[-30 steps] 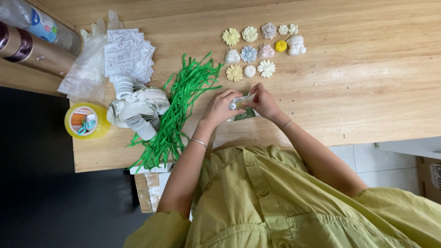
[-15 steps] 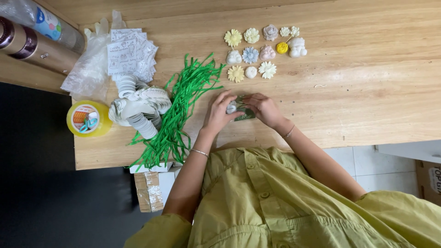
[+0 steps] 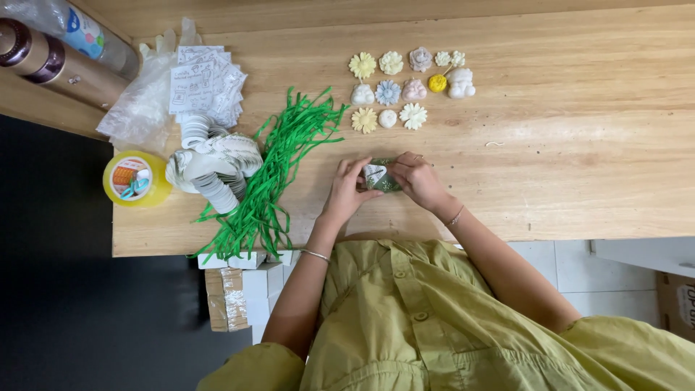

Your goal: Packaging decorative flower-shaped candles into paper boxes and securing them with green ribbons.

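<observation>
A small white-and-green wrapped packet (image 3: 379, 178) is held between the two hands just above the near edge of the pale wooden bench (image 3: 565, 166). The left hand (image 3: 347, 190) is closed on the packet's left end, its fingers curled over the top and the thumb underneath; the right hand (image 3: 418, 178) is closed on the right end in the same way, so that the grip of each hand is shut tight on the packet with only its middle left showing. A thin bracelet is worn on each wrist, and the sleeves of an olive-green shirt (image 3: 434, 318) are seen below. Just to the left of the grip, a loose heap of bright green paper shreds (image 3: 271, 181) is spread along the bench. Further left of that, a bundle of round white paper stickers on strips (image 3: 210, 163) is piled, with a yellow roll of tape (image 3: 134, 179) beside it at the bench edge. Beyond these, a stack of small printed white cards (image 3: 206, 85) is laid on a crumpled clear plastic bag (image 3: 141, 108), and a brown cylindrical container (image 3: 51, 61) is lying at the far left corner. Directly beyond the grip, well apart from it, a cluster of small moulded flower-shaped pieces in pale yellow, white, blue and pink (image 3: 402, 90) is set out in rows. Below the bench edge, left of the grip, small white boxes (image 3: 250, 279) are stacked.
</observation>
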